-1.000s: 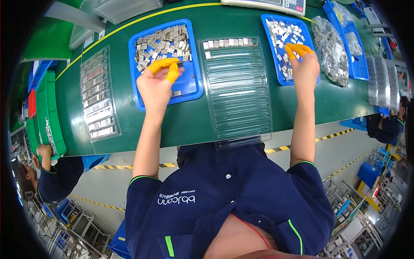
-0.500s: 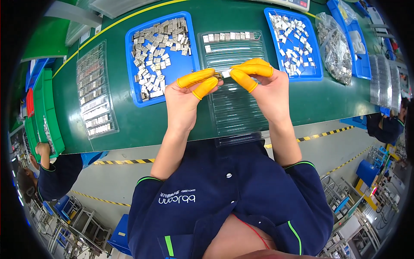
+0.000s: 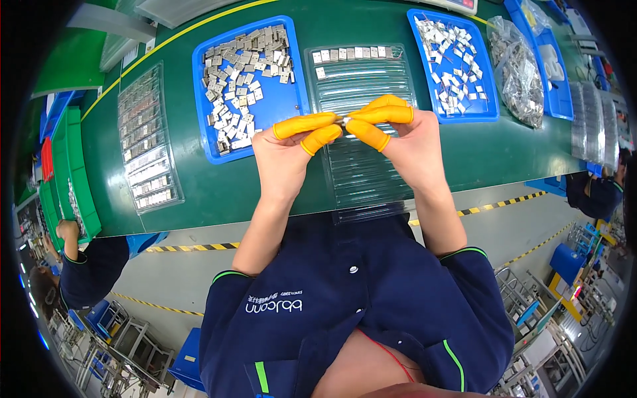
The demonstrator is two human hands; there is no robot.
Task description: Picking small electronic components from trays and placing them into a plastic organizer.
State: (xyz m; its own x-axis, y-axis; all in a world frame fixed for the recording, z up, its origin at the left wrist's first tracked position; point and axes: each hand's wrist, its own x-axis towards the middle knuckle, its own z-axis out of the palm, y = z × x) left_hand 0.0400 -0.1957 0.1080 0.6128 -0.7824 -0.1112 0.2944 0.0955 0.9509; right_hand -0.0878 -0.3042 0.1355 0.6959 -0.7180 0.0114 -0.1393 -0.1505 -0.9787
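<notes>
Yellow cots cap the fingers, the shirt is navy, the cord seemingly red.

White lettering, seen inverted, with smaller characters alongside, is marked on the navy shirt at the chest.

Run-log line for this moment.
left hand: pinching; right hand: pinching; between them: small parts, mostly hidden; below: clear ribbed tray; left blue tray: metal parts; right blue tray: wired white parts

Green bin, striped floor tape
</notes>
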